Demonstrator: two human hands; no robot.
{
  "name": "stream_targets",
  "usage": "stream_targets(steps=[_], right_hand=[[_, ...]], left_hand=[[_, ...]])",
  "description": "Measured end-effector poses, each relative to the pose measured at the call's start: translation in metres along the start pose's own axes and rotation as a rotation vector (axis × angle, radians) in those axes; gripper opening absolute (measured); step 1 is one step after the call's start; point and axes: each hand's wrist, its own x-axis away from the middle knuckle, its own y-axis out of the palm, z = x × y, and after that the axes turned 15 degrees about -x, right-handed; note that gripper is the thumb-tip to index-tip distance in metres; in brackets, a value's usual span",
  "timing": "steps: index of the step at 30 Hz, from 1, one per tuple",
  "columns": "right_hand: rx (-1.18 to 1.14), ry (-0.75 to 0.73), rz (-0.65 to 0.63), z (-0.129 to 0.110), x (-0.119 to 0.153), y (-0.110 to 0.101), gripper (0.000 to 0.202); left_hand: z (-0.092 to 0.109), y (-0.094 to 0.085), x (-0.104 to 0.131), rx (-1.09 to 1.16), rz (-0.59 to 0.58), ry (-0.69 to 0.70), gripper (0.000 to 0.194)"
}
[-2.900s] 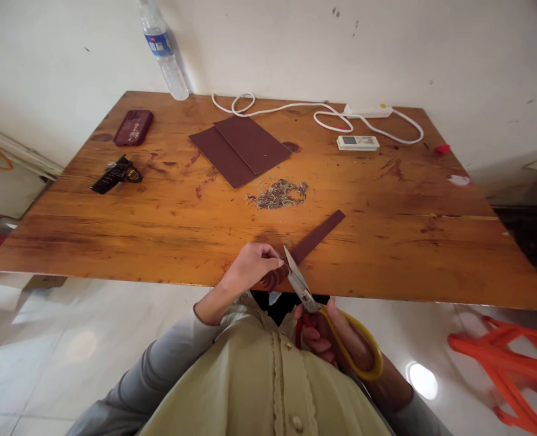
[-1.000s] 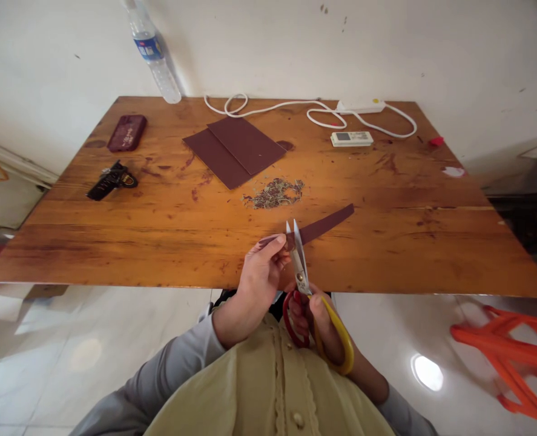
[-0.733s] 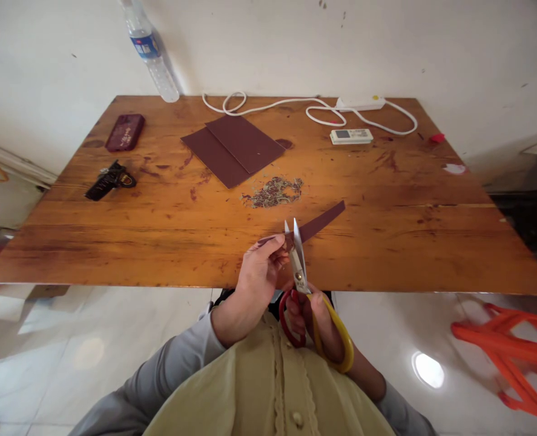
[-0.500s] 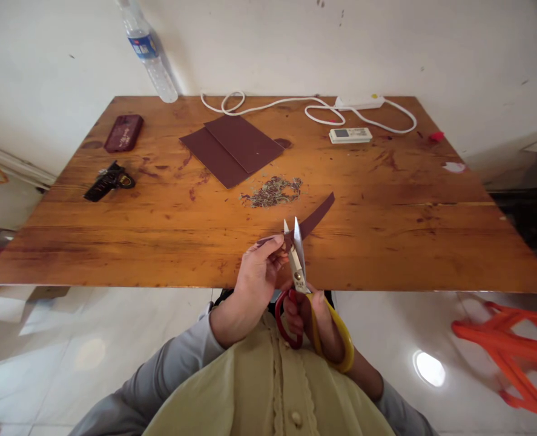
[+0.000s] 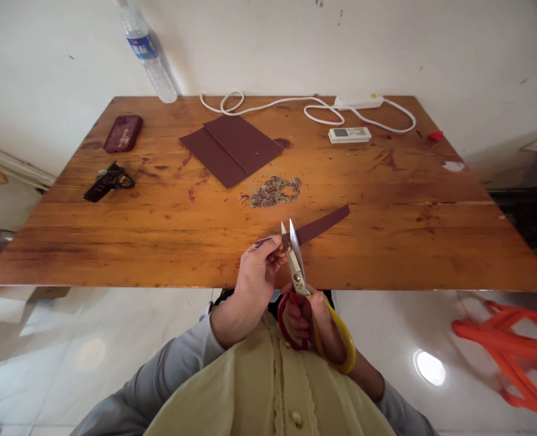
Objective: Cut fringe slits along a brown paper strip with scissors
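My left hand (image 5: 260, 266) pinches a narrow dark maroon strip (image 5: 323, 226), which looks like stiff paper or sandpaper, near the table's front edge. The strip's long end reaches out to the right, beyond the blades. In my right hand (image 5: 316, 321) are scissors (image 5: 298, 266) with one red and one yellow handle. Their blades are slightly apart and point away from me, with the strip crossing between them beside my left fingertips. Beyond my hands lies a small pile of thin clippings (image 5: 272, 192). Two maroon sheets (image 5: 232, 150) overlap farther back.
On the wooden table (image 5: 159, 254), a maroon phone-like case (image 5: 123, 134) and a black object (image 5: 109, 181) lie left. A plastic bottle (image 5: 152, 60) stands by the wall. A white cable (image 5: 281, 103), power strip (image 5: 359, 102) and remote (image 5: 350, 134) lie at the back. An orange stool (image 5: 499, 339) stands right.
The strip's free end has swung to the right and toward me. The scissors have shifted slightly left at the tips, with the handles still in my right hand.
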Motion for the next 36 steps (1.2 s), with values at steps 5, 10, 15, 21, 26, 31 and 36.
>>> stream_targets(steps=[5, 10, 15, 21, 26, 31, 36], right_hand=[[0.027, 0.015, -0.006, -0.002, 0.002, -0.002, 0.064], [0.057, 0.047, -0.006, -0.007, 0.004, 0.001, 0.065], [0.07, 0.065, 0.002, -0.007, 0.004, -0.004, 0.065], [0.085, 0.072, 0.009, -0.005, 0.005, -0.01, 0.058], [0.103, 0.076, 0.001, -0.01, 0.008, -0.007, 0.065], [0.162, 0.069, 0.001, -0.017, 0.011, -0.003, 0.065], [0.228, 0.053, -0.003, -0.026, 0.018, 0.003, 0.065]], left_hand=[[0.001, -0.001, 0.001, -0.022, 0.015, 0.007, 0.019], [0.003, 0.0, 0.001, -0.04, 0.049, 0.022, 0.019], [0.005, -0.002, 0.0, -0.074, 0.048, 0.035, 0.022], [0.008, -0.003, 0.001, -0.129, 0.02, 0.074, 0.021], [0.01, -0.003, 0.001, -0.172, 0.038, 0.092, 0.021], [0.01, -0.006, 0.0, -0.201, 0.042, 0.131, 0.023], [0.009, -0.012, -0.004, -0.224, 0.012, 0.145, 0.016]])
